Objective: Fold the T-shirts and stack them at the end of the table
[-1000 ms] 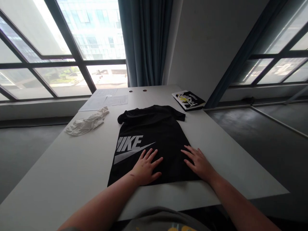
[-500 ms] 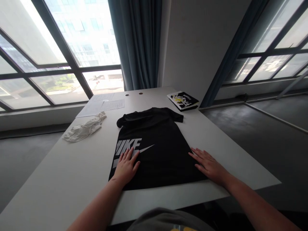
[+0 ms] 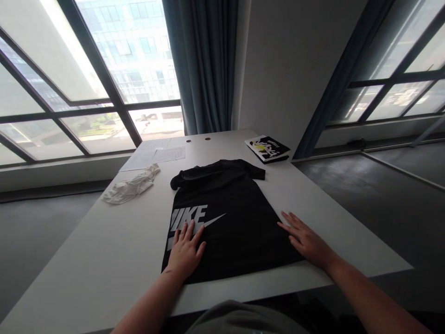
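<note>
A black T-shirt [image 3: 239, 227] lies spread on the white table [image 3: 114, 264], its hem toward me and its sleeves at the far end. Large grey lettering and a swoosh run across its left side. My left hand [image 3: 186, 250] rests flat on the shirt over the lower part of the print, fingers spread. At the shirt's right edge is my right hand [image 3: 308, 241], open, with its fingertips at the fabric's border and its palm beside the hem corner. Neither hand grips the cloth. The shirt's far end looks slightly rumpled near the left sleeve.
A crumpled white cloth [image 3: 132, 185] lies on the left of the table, with paper sheets [image 3: 168, 153] behind it. A black, white and yellow printed packet [image 3: 267, 148] sits at the far right corner. Blue curtains [image 3: 205, 65] and windows stand beyond.
The view has shifted slightly, so the whole scene sits a little further right and lower. My right hand has moved slightly outward along the shirt's edge; my left hand stays on the print.
</note>
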`<state>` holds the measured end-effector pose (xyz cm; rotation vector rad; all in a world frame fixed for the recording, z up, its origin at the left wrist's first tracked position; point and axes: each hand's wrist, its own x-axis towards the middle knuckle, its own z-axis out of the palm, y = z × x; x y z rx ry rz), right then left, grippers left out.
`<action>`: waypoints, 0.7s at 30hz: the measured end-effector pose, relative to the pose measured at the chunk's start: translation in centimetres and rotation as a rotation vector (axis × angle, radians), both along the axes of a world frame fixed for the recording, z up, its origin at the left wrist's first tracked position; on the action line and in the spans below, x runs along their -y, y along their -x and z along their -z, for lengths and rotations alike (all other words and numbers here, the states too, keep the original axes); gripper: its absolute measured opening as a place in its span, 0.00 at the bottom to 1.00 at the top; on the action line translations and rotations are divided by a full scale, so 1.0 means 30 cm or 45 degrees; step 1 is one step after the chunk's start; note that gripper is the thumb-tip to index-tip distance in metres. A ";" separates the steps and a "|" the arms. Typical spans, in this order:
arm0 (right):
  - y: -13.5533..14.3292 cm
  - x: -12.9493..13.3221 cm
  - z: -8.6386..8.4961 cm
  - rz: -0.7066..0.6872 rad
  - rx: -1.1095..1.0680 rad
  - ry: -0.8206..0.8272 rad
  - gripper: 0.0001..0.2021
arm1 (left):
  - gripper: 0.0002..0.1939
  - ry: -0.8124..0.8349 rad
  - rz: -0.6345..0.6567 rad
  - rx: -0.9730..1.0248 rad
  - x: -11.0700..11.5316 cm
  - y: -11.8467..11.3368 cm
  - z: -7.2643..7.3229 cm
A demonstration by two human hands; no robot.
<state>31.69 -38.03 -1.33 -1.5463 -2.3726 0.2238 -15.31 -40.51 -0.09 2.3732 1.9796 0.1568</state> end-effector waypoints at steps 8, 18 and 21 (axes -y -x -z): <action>-0.006 0.000 0.007 -0.091 0.093 0.020 0.27 | 0.29 -0.013 -0.156 0.003 0.034 0.068 0.014; -0.002 0.002 -0.020 -0.105 0.094 0.146 0.27 | 0.30 0.008 -0.272 -0.041 0.086 0.125 0.022; 0.003 0.003 -0.029 -0.117 0.087 0.174 0.29 | 0.31 0.079 -0.294 -0.052 0.097 0.123 0.005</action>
